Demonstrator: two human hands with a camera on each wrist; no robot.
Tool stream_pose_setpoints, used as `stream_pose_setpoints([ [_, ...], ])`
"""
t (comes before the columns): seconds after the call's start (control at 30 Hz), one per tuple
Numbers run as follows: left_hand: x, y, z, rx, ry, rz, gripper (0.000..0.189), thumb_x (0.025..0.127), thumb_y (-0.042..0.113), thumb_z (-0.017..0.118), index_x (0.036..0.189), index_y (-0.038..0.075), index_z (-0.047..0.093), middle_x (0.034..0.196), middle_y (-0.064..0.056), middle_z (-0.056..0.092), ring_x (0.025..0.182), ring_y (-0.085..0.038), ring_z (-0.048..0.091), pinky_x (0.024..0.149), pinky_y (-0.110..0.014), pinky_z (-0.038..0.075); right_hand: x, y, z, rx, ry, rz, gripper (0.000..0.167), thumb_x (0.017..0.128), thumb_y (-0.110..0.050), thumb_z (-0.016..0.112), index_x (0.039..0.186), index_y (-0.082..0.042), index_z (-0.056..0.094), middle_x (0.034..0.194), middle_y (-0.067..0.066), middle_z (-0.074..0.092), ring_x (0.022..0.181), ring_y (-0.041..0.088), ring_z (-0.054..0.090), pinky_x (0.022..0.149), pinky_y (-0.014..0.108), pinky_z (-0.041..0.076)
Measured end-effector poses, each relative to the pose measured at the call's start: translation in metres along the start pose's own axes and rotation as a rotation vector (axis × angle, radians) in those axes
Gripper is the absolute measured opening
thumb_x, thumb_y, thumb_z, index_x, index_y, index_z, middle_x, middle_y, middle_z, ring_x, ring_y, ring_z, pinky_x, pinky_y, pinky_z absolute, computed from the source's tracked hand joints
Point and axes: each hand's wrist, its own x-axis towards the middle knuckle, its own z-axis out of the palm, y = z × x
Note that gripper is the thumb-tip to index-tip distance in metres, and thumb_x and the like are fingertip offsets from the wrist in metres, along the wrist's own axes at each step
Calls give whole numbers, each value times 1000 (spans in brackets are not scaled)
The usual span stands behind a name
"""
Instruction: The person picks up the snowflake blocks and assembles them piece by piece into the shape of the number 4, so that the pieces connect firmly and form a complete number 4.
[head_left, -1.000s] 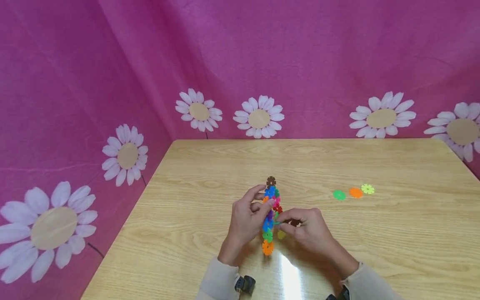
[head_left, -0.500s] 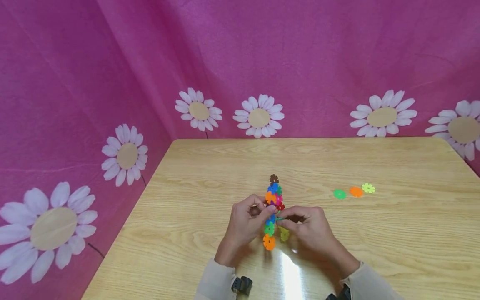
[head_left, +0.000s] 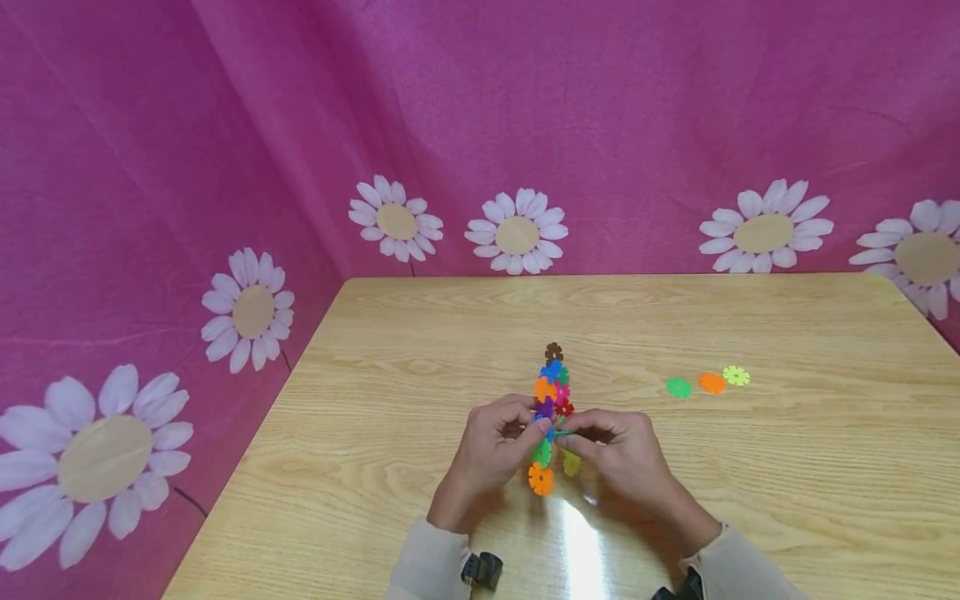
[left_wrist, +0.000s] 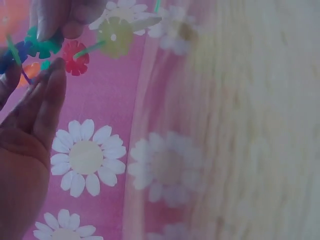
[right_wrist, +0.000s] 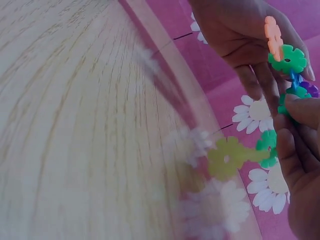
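Observation:
A linked chain of colourful flower-shaped interlocking discs hangs between my hands over the table. At its far end is a brown disc (head_left: 553,353), and nearest me an orange disc (head_left: 541,479). My left hand (head_left: 495,442) grips the chain around its blue and purple discs (head_left: 545,407). From the right, my right hand (head_left: 622,450) pinches a green disc (right_wrist: 295,102) edge-on against the chain's side. A yellow disc (right_wrist: 225,158) dangles below, joined to another green disc (right_wrist: 268,148). The left wrist view shows a red disc (left_wrist: 76,58) beside the fingertips.
Loose green (head_left: 678,387), orange and yellow-green discs lie in a row on the wooden table (head_left: 810,467), to the right. A pink curtain (head_left: 630,108) with white daisies borders the table's back and left sides.
The chain has shifted slightly away and to the right, now standing more upright in view. My left fingers have slid lower along it, uncovering an orange disc. The right hand keeps pinching the green disc.

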Motion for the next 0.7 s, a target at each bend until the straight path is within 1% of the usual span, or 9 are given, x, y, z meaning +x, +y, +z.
stream_pose_setpoints([
  [0.03,0,0,0,22,3,-4,23,95,11,68,73,5,64,101,-6,70,93,-19,66,72,-31,59,0,0,0,-5,9,-1,11,81,7,78,85,-4,77,87,5,75,75,16,71,64,29,58],
  [0.1,0,0,-1,74,12,0,23,96,16,68,74,8,65,90,1,65,84,-14,62,68,-27,57,0,-10,0,-14,24,-8,11,80,6,79,85,-3,77,88,6,75,74,15,70,63,28,58],
  [0.17,0,-1,-1,113,18,8,24,96,19,68,74,10,65,80,5,59,75,-11,56,63,-23,52,0,-20,0,-32,39,-6,10,79,8,79,85,-1,76,87,8,75,72,16,70,61,28,57],
  [0.23,0,-2,-1,125,21,16,22,95,18,68,75,10,65,72,7,54,67,-10,50,58,-22,45,0,-21,0,-52,50,3,10,79,10,78,85,1,76,86,10,75,70,16,69,59,28,57],
  [0.27,0,-2,0,125,23,19,21,95,18,68,76,10,65,70,8,55,64,-9,48,56,-21,41,0,-21,-1,-52,53,3,10,79,9,78,85,0,76,86,9,75,69,15,68,59,27,57],
  [0.3,0,-2,0,124,26,17,21,96,18,68,76,11,65,68,8,55,62,-8,46,55,-21,39,0,-16,-1,-53,55,2,10,79,7,79,85,-1,77,86,7,75,69,15,68,59,27,56],
  [0.4,0,-1,0,115,33,-3,21,95,18,69,76,11,64,65,9,56,58,-7,45,52,-20,38,0,1,-1,-64,57,-14,11,81,3,80,87,-6,78,87,2,75,71,14,69,60,28,57],
  [0.5,0,0,1,111,37,-13,22,96,18,69,75,11,64,64,9,57,56,-6,45,50,-20,38,0,4,-2,-72,56,-44,13,81,3,80,87,-8,79,85,2,75,72,13,69,61,29,58],
  [0.7,0,1,4,91,50,-27,22,95,14,69,74,9,64,61,7,55,54,-5,41,48,-19,32,-1,7,-1,-94,78,-92,16,79,8,80,86,-6,78,80,3,75,67,12,68,57,27,57],
])
